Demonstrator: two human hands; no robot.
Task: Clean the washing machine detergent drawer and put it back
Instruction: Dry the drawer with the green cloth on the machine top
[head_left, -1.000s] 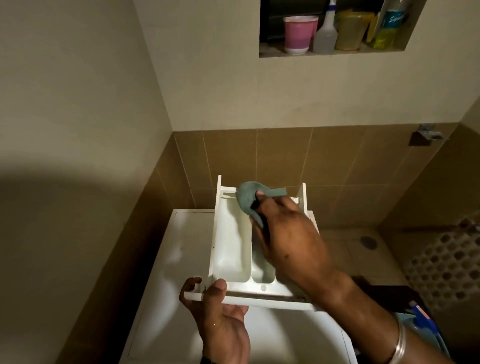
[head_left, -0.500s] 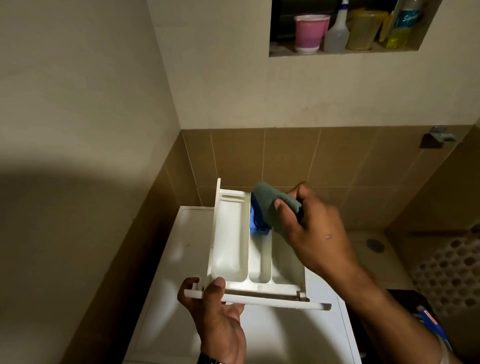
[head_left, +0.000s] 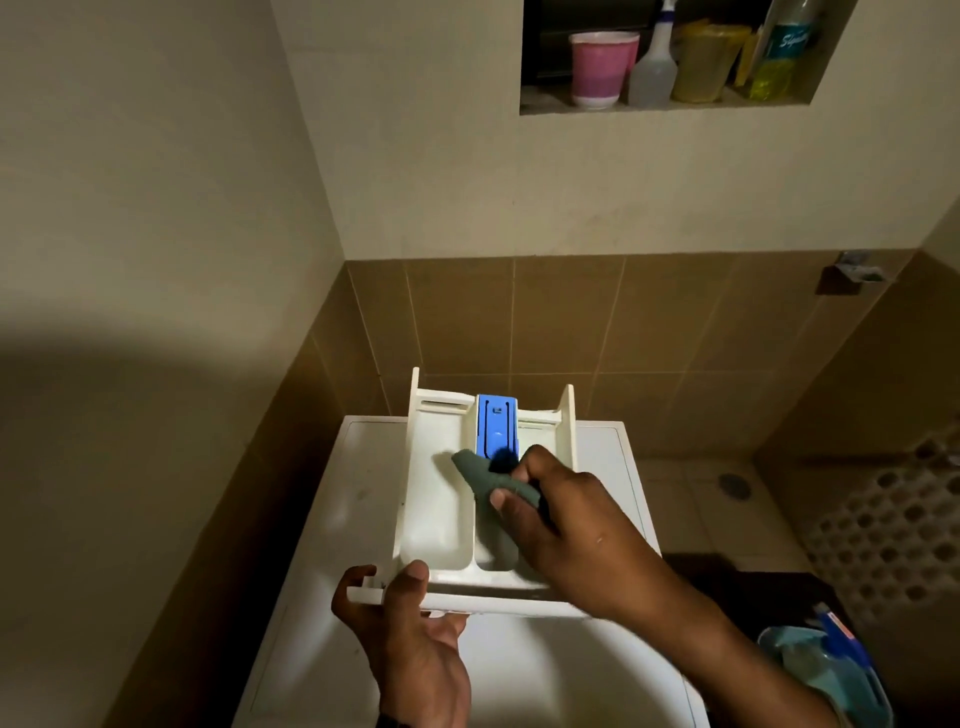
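Right hand (head_left: 571, 525) (cloth (head_left: 483, 478) pinched), drawer (head_left: 436, 499)

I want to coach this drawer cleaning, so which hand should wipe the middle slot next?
The right hand: it already holds the cloth over that slot, while the left hand grips the drawer front.

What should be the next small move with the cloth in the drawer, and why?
Probably draw the grey-green cloth toward the front of the middle compartment. The right hand pinches the cloth just below the blue insert, with its tail lying along that channel, while the left hand holds the front panel of the drawer above the washing machine.
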